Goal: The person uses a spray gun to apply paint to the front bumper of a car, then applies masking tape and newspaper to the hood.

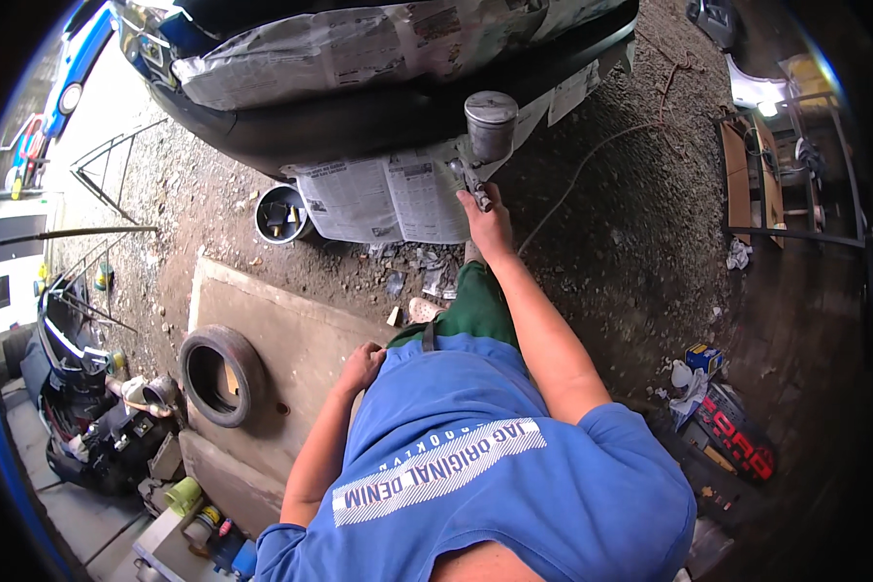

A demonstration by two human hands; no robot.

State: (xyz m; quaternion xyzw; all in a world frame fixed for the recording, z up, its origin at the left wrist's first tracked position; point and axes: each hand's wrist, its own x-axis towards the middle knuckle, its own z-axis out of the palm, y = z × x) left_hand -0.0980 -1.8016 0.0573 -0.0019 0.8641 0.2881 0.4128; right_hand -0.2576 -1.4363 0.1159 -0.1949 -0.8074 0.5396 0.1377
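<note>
My right hand (487, 218) is closed on a metal spray gun (473, 187) with an upright silver cup (490, 126) on top, held in front of a dark vehicle bumper (378, 121). Newspaper sheets cover the strip above the bumper (359, 53) and hang below it (378, 199). Down at my hip, beside my blue shirt and green trousers, my left hand (364, 364) has curled fingers; whatever they may hold is hidden.
A tire (221, 376) lies on a worn board (276, 320) at left. A bucket (279, 213) sits under the bumper. Metal frames (116, 184), black parts (102, 436) and containers (186, 497) line the left. A hose (577, 165) crosses the gravel; a rack (795, 184) stands right.
</note>
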